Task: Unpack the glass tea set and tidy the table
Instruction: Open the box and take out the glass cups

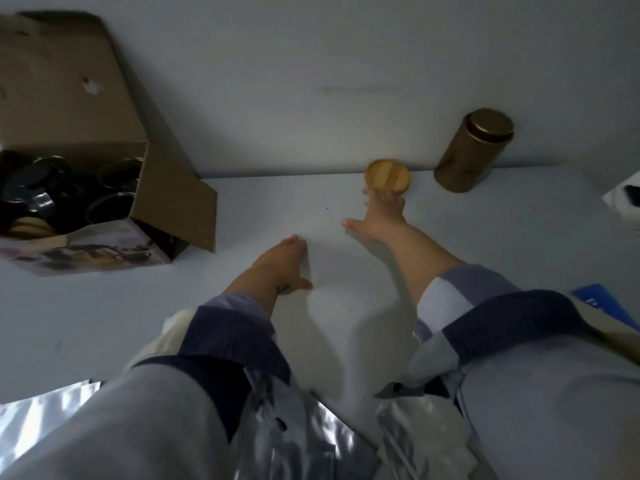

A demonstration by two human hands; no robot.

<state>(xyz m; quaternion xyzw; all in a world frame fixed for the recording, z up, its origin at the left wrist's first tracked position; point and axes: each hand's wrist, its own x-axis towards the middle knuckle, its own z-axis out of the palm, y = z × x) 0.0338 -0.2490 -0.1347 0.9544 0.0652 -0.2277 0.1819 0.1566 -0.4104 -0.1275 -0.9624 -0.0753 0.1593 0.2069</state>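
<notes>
A pale, smooth table [104, 323] fills most of the view and meets a plain grey wall [311, 64] at its far edge. At the far left stands an open cardboard box [86, 98], its brown flaps raised and folded out, its outer side printed with a photograph of tea ware; no wording on it can be read. Inside the box sit dark, round glass cups [114, 199] with thin bright rims, packed close together, and pale round wooden discs [29, 226] lie at the box's near corner. Crinkled silvery plastic wrapping [294, 438] lies bunched at the near edge of the table, under the person's sleeves, which are grey with dark ribbed cuffs. Against the wall to the right stands a tall, matte bronze metal canister [472, 150], cylindrical, with a fitted lid of the same colour. A blue card [602, 303] shows at the right edge, behind the right sleeve; it bears pale lettering too cut off to read. A white object with a dark patch [623, 199] is clipped by the right edge. The right hand [379, 216] reaches toward the wall, fingers curled round a clear glass jar topped by a round bamboo lid [388, 176], thumb stretched out to the side; the jar stands just beside the canister. The left hand [280, 263] rests on the bare table between box and jar, fingers loosely together, holding nothing.
</notes>
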